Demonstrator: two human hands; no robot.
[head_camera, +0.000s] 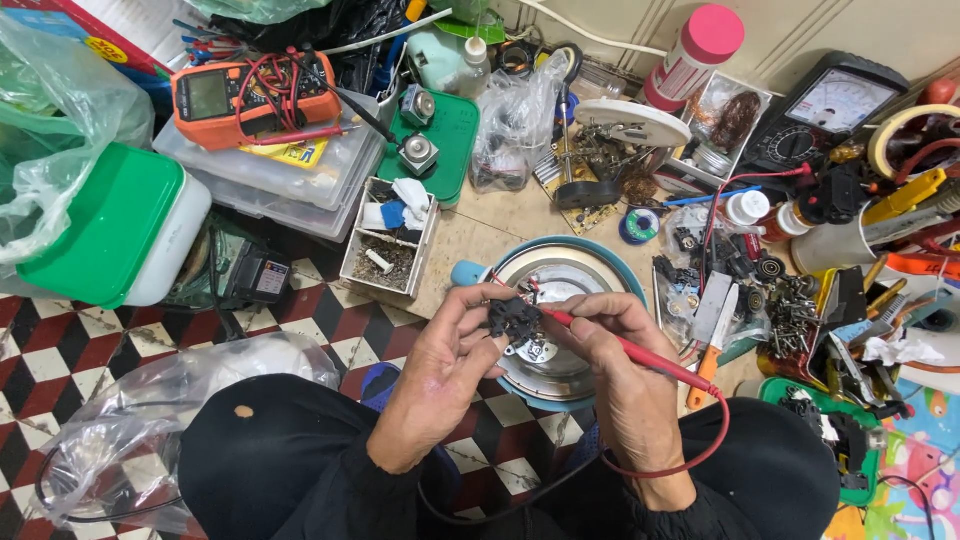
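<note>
Black switch part (514, 317), small and chunky with an irregular outline, a few little metal bits poking out of it, and thin wires running off it toward the appliance underneath. It sits up in the air between both hands, right above a round metal base plate (556, 300) with a teal rim that lies on the checkered floor (330, 330).

Left hand (440, 375) is curled around the part from the left, fingers pinching it at the edge, thumb tucked alongside. Not spread at all, pretty snug on it.

Right hand (625, 375) has its fingers pressed together around a red probe (625, 348), held like a pen. The tip of the probe touches the black part on its right side. A red lead (690, 462) loops off the back of the probe and curves down around the wrist.

Off to the upper left, an orange multimeter (250, 95) rests on a clear plastic box (300, 175) with red leads coiled over it. Right side of the floor is a heap of screws, tools and small parts, plus an orange-handled knife (712, 345) lying just beside the plate.
</note>
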